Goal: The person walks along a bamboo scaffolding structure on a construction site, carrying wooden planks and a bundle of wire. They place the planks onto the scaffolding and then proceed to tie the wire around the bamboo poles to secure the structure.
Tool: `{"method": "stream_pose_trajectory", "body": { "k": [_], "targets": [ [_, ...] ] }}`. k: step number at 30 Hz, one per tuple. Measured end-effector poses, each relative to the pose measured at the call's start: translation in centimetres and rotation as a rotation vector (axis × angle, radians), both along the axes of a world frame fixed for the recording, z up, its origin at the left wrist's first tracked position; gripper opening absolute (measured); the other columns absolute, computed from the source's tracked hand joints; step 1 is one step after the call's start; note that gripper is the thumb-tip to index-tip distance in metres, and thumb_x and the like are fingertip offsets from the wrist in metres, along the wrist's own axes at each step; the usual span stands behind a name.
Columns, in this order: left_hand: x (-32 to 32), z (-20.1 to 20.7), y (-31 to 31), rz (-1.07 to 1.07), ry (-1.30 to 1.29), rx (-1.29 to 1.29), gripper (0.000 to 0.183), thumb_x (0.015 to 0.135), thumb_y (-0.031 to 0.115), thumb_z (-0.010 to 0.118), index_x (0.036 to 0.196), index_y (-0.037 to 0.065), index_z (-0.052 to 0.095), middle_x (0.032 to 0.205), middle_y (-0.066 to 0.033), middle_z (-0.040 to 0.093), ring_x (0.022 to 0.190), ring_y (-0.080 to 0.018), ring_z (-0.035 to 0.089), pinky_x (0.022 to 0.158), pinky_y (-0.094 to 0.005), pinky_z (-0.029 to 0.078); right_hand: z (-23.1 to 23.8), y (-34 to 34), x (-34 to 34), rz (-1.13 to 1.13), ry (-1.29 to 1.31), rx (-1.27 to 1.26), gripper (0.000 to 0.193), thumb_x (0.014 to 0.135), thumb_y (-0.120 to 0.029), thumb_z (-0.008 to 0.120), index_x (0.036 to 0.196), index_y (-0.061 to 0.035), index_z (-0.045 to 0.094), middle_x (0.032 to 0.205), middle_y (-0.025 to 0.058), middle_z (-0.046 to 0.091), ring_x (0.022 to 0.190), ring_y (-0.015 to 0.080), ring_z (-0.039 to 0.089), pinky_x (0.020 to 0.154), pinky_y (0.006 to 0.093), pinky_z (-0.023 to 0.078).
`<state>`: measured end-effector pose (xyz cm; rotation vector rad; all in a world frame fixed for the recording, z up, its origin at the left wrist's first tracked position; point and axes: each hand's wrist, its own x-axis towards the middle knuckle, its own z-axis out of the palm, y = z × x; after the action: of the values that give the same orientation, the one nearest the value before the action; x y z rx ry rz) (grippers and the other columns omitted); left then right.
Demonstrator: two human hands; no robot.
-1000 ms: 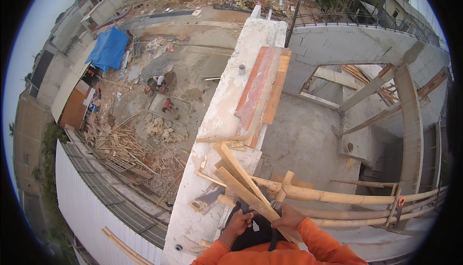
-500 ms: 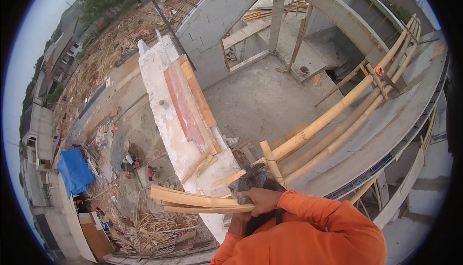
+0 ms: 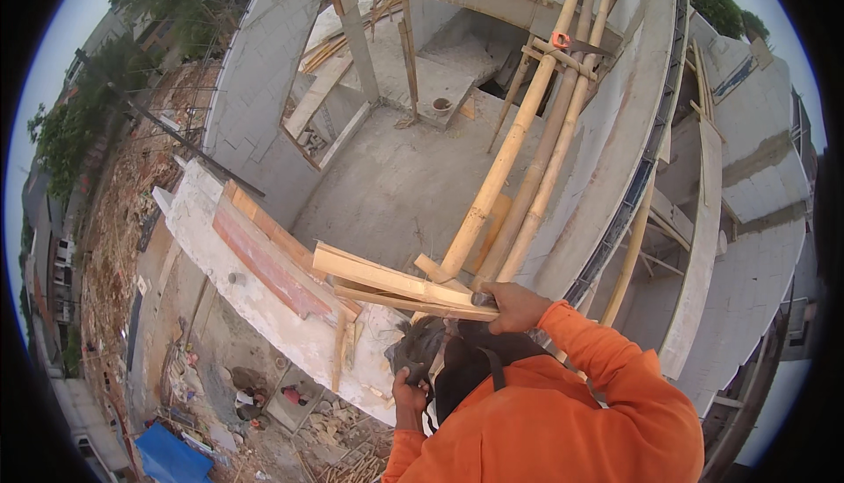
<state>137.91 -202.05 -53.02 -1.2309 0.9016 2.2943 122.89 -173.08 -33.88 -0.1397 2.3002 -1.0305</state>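
Observation:
My right hand [image 3: 519,307] is closed around the near ends of split bamboo pieces [image 3: 396,279], which stretch left over the wall top. A short dark, round-ended piece [image 3: 482,299] pokes out beside its fingers; its kind is unclear. Lower down, close to my body, my left hand [image 3: 410,389] is closed on a crumpled black plastic bag [image 3: 413,347]. Long bamboo poles [image 3: 519,153] run away from me, just past the split pieces. A handsaw [image 3: 563,42] with an orange handle rests on their lashed far part.
Beneath the poles lies a concrete floor [image 3: 378,175], well below me. The white-plastered wall top [image 3: 255,307] carries reddish boards [image 3: 268,259]. To the right runs a curved concrete edge [image 3: 615,184] with a drop beyond. Two people [image 3: 294,394] are on the ground far below left.
My view has turned right. My right hand has carried the split bamboo up and right, toward the poles. My left hand has come apart from it and now grips the black bag.

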Motion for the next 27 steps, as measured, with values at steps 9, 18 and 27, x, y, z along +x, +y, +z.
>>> {"method": "stream_pose_trajectory", "body": {
  "k": [9,18,27],
  "targets": [
    [1.3,-4.4,-4.5,-0.217,-0.321,-0.304,0.020,0.077,0.014,0.068,0.093,0.009,0.057,0.078,-0.0051,0.061,0.060,-0.0175,0.056,0.041,-0.0282,0.038,-2.6,15.2,7.0,-0.745,-0.008,0.235,0.063,0.055,-0.010,0.073,0.114,0.0028,0.055,0.105,0.0216,0.063,0.101,0.0327,0.061,0.088,0.0360,0.047],
    [-0.1,-2.6,-9.6,-0.934,-0.384,-0.635,0.025,0.065,0.024,0.075,0.075,0.002,0.067,0.068,-0.0053,0.062,0.051,-0.0173,0.054,0.047,-0.0330,0.040,-13.7,25.6,11.7,-1.276,0.026,0.028,0.076,0.053,-0.003,0.074,0.124,0.0083,0.048,0.114,0.0194,0.061,0.107,0.0291,0.059,0.091,0.0346,0.046],
    [-10.3,3.5,-2.6,-1.661,-0.194,-0.855,0.035,0.061,0.035,0.073,0.083,0.008,0.073,0.076,-0.0080,0.068,0.066,-0.0218,0.063,0.057,-0.0360,0.047,-10.7,34.5,2.9,-1.427,0.247,-0.085,0.062,0.054,0.003,0.064,0.115,0.0070,0.052,0.100,0.0128,0.061,0.089,0.0252,0.060,0.079,0.0332,0.048]
  ]
}}
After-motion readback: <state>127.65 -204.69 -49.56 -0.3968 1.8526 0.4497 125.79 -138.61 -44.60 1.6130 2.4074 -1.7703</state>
